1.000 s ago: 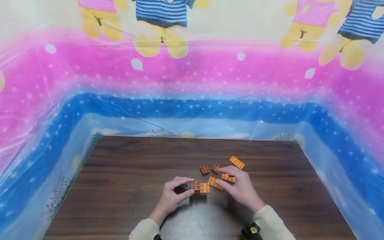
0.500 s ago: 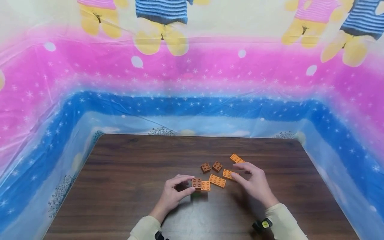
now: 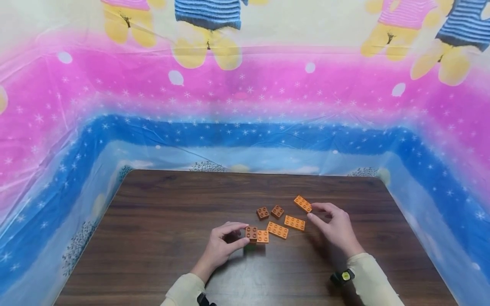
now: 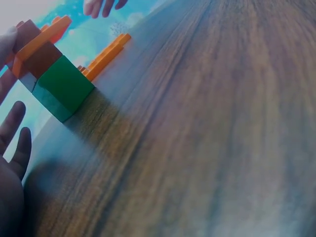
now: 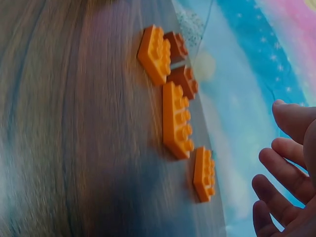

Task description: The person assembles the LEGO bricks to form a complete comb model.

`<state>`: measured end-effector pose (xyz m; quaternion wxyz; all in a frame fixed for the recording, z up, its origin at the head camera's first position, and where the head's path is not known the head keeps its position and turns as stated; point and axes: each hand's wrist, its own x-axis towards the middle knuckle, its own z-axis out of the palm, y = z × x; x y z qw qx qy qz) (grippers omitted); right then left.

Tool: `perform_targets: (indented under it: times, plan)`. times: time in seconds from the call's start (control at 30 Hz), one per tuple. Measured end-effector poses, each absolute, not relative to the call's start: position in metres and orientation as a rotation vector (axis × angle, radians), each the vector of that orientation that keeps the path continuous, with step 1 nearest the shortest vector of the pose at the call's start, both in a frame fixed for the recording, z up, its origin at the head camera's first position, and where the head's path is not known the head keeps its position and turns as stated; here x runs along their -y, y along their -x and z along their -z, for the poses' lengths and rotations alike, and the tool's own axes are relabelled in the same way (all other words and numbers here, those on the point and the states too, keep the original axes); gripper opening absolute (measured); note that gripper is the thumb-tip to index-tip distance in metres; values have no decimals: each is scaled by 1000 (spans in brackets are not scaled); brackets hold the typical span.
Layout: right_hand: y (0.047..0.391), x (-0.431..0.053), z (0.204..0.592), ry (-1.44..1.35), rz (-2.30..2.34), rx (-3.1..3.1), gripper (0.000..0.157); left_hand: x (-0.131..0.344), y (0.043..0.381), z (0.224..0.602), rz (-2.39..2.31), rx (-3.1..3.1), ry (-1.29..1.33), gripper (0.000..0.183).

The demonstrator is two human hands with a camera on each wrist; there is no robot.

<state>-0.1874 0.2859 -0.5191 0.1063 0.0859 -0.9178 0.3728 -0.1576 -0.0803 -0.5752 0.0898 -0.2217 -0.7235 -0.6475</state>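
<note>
One far orange brick (image 3: 303, 204) | on table (image 3: 172, 204), just left of and beyond right grip (image 3: 339, 227), the nearer, parted | long axis slants toward it | left grip (image 3: 218, 251) pinches stack (image 3: 255, 235)

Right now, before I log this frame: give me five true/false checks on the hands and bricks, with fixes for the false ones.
1. The left hand pinches a stack. True.
2. The right hand is beside the farthest orange brick. True.
3. The stack's base is yellow. False: it is a green block.
4. Two brown bricks lie loose on the table. True.
5. All the loose bricks are brown. False: three are orange.
</note>
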Motion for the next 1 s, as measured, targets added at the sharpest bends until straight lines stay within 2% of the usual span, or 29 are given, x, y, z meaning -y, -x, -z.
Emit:
perform_targets:
  times: [0.63,1.0]
  plan:
    - [215,-298,537,-151,-1015,2816,49,81,155,570,1919,2229,585,30]
    - [237,-297,552,-137,-1019,2893,59,81,154,572,1949,2201,592,30]
